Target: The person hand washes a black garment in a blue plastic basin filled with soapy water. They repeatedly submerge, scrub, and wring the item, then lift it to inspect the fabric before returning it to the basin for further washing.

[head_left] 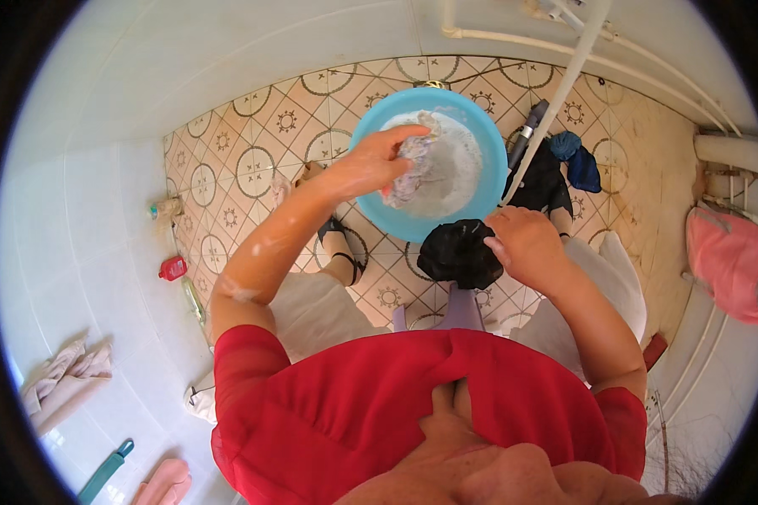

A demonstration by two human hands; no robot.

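Note:
A light blue basin [495, 164] with cloudy, sudsy water stands on the floor in front of me. My left hand [377, 167] reaches over its left side, fingers closed on a crumpled, pale patterned cloth [414, 175] above the water. Suds cling to the left forearm. At the basin's near right edge, my right hand [526, 246] grips a bunched black cloth [456, 254] by its right side. The black cloth hangs just outside the rim, near my knees.
A pale pole [560, 97] slants down close to the basin's right side. Beyond it lie dark cloths [543, 181] and a blue cloth bundle [583, 168]. A red bottle [173, 268] is by the left wall. Pipes [514, 38] run along the far wall.

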